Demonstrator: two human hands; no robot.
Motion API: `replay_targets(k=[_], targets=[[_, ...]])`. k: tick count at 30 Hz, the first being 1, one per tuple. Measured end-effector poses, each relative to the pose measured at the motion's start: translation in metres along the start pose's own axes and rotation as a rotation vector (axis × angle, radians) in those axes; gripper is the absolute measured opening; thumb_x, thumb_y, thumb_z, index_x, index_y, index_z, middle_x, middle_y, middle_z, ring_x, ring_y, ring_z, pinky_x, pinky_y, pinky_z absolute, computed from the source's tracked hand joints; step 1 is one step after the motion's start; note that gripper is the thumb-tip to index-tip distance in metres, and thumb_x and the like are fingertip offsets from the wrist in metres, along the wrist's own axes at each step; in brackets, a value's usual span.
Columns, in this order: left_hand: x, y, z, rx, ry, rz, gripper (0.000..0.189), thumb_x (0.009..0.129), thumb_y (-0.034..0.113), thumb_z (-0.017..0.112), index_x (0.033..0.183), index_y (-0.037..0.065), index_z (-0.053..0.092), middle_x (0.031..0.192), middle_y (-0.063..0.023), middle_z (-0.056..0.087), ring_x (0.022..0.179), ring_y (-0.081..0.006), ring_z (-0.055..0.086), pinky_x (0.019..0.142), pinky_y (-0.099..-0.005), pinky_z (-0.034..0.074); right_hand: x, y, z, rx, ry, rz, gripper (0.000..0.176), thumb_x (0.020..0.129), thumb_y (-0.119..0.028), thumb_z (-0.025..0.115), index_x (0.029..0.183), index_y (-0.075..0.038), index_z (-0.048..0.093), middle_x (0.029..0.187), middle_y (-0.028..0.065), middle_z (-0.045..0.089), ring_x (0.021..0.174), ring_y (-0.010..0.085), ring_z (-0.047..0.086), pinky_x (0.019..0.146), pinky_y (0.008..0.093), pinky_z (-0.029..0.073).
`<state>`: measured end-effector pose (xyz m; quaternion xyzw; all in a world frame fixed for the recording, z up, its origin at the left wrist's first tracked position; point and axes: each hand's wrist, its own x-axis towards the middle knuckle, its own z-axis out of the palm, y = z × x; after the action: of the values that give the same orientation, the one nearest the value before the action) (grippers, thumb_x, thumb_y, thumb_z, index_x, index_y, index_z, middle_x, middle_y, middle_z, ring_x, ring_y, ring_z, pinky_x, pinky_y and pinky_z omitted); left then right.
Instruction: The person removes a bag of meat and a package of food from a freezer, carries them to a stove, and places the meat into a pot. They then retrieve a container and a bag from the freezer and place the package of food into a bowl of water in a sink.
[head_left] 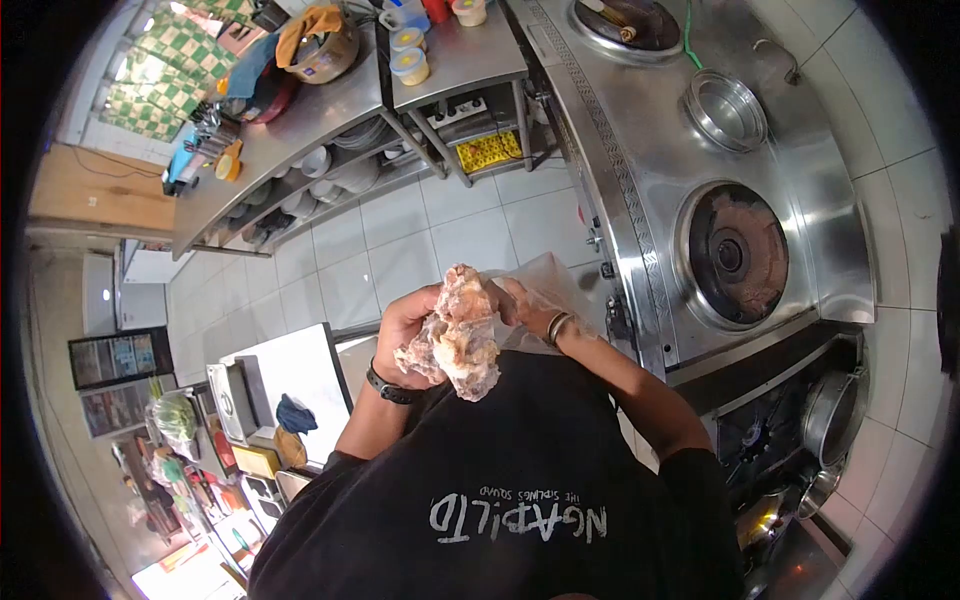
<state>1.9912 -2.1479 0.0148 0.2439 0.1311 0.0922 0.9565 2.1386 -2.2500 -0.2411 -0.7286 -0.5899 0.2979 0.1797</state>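
My left hand [402,335], with a dark watch at the wrist, is closed around a lumpy, pale pink chunk of raw meat [465,335] in front of my chest. Its surface is uneven and whitish in places; the exact cut cannot be made out. Just right of the meat, my right hand [522,303], with bracelets at the wrist, grips a clear plastic bag [555,285]. The bag hangs loosely around and beyond that hand. Some of the right fingers are hidden by the meat and the plastic.
On my right runs a steel stove with a wok burner [732,256], a metal pot [727,110] and a wok [630,25]. Steel counters [335,92] with tubs and a basin stand ahead, bowls shelved below. A white table [300,385] holding a dark cloth is at left.
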Motion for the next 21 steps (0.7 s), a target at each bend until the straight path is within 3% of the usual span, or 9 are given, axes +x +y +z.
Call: replay_targets(k=[3, 6, 8, 9, 11, 12, 15, 17, 21], targets=[[0.005, -0.001, 0.004, -0.063, -0.15, -0.019, 0.041, 0.09, 0.027, 0.044, 0.107, -0.007, 0.057, 0.108, -0.0222, 0.06, 0.096, -0.0259, 0.06, 0.085, -0.0352, 0.049, 0.0, 0.015, -0.001, 0.206, 0.063, -0.167, 0.036, 0.092, -0.019, 0.052, 0.127, -0.011, 0.046, 0.105, 0.0168, 0.063, 0.098, 0.0348, 0.061, 0.084, 0.0433, 0.047], [0.005, -0.003, 0.017, -0.011, -0.075, 0.02, 0.04, 0.091, 0.026, 0.044, 0.108, -0.007, 0.057, 0.106, -0.0192, 0.063, 0.093, -0.025, 0.063, 0.082, -0.0355, 0.051, -0.002, 0.015, -0.026, 0.345, 0.101, -0.278, 0.032, 0.092, -0.022, 0.053, 0.122, -0.012, 0.051, 0.099, 0.0156, 0.065, 0.097, 0.034, 0.061, 0.084, 0.0418, 0.047], [-0.002, -0.005, -0.004, -0.089, -0.001, -0.013, 0.038, 0.092, 0.025, 0.044, 0.108, -0.007, 0.057, 0.105, -0.0181, 0.064, 0.091, -0.0246, 0.064, 0.08, -0.0356, 0.053, -0.019, -0.018, -0.098, 0.082, 0.118, -0.383, 0.029, 0.091, -0.035, 0.056, 0.105, -0.01, 0.061, 0.088, 0.0107, 0.066, 0.095, 0.0279, 0.062, 0.086, 0.0366, 0.047], [-0.005, -0.005, -0.012, -0.165, 0.072, -0.049, 0.037, 0.092, 0.024, 0.045, 0.109, -0.007, 0.057, 0.103, -0.0171, 0.065, 0.088, -0.0242, 0.066, 0.078, -0.0357, 0.054, -0.021, -0.021, -0.105, 0.083, 0.119, -0.379, 0.029, 0.091, -0.035, 0.056, 0.105, -0.01, 0.061, 0.088, 0.0107, 0.066, 0.095, 0.0279, 0.062, 0.086, 0.0366, 0.047], [-0.004, -0.003, -0.015, -0.114, 0.097, -0.046, 0.034, 0.093, 0.021, 0.046, 0.11, -0.006, 0.057, 0.1, -0.0151, 0.066, 0.084, -0.0237, 0.068, 0.074, -0.0365, 0.057, -0.024, -0.024, -0.112, 0.665, -0.05, -0.358, 0.038, 0.09, -0.044, 0.06, 0.092, -0.007, 0.066, 0.088, 0.0066, 0.065, 0.093, 0.0196, 0.062, 0.083, 0.0341, 0.048], [-0.004, -0.003, -0.013, -0.085, 0.102, -0.031, 0.034, 0.092, 0.021, 0.046, 0.109, -0.006, 0.058, 0.1, -0.0155, 0.066, 0.084, -0.0241, 0.068, 0.075, -0.0371, 0.057, -0.025, -0.022, -0.111, 0.666, -0.045, -0.355, 0.038, 0.09, -0.044, 0.06, 0.092, -0.007, 0.066, 0.088, 0.0066, 0.065, 0.093, 0.0196, 0.062, 0.083, 0.0341, 0.048], [-0.003, -0.005, -0.019, -0.117, 0.111, -0.03, 0.034, 0.092, 0.022, 0.047, 0.109, -0.006, 0.058, 0.099, -0.0162, 0.067, 0.084, -0.0248, 0.068, 0.074, -0.0376, 0.057, -0.031, -0.017, -0.101, 1.047, -0.12, 0.012, 0.039, 0.09, -0.044, 0.061, 0.1, -0.006, 0.065, 0.092, 0.0046, 0.065, 0.095, 0.0163, 0.062, 0.081, 0.0362, 0.051], [-0.002, -0.007, -0.019, -0.091, 0.175, -0.023, 0.034, 0.092, 0.022, 0.048, 0.108, -0.006, 0.058, 0.099, -0.016, 0.067, 0.083, -0.0255, 0.067, 0.075, -0.0381, 0.056, -0.041, -0.024, -0.09, 1.761, -0.168, -0.008, 0.039, 0.093, -0.034, 0.059, 0.119, -0.005, 0.055, 0.103, 0.0058, 0.062, 0.092, 0.0198, 0.062, 0.073, 0.0363, 0.052], [0.006, -0.008, -0.004, 0.208, 0.267, 0.178, 0.036, 0.092, 0.025, 0.048, 0.113, -0.004, 0.055, 0.106, -0.0154, 0.064, 0.094, -0.0252, 0.063, 0.074, -0.0392, 0.055, -0.076, -0.051, -0.109, 2.108, -0.193, -0.032, 0.035, 0.094, -0.021, 0.058, 0.124, -0.006, 0.05, 0.103, 0.0062, 0.058, 0.088, 0.0165, 0.059, 0.07, 0.0314, 0.048]])
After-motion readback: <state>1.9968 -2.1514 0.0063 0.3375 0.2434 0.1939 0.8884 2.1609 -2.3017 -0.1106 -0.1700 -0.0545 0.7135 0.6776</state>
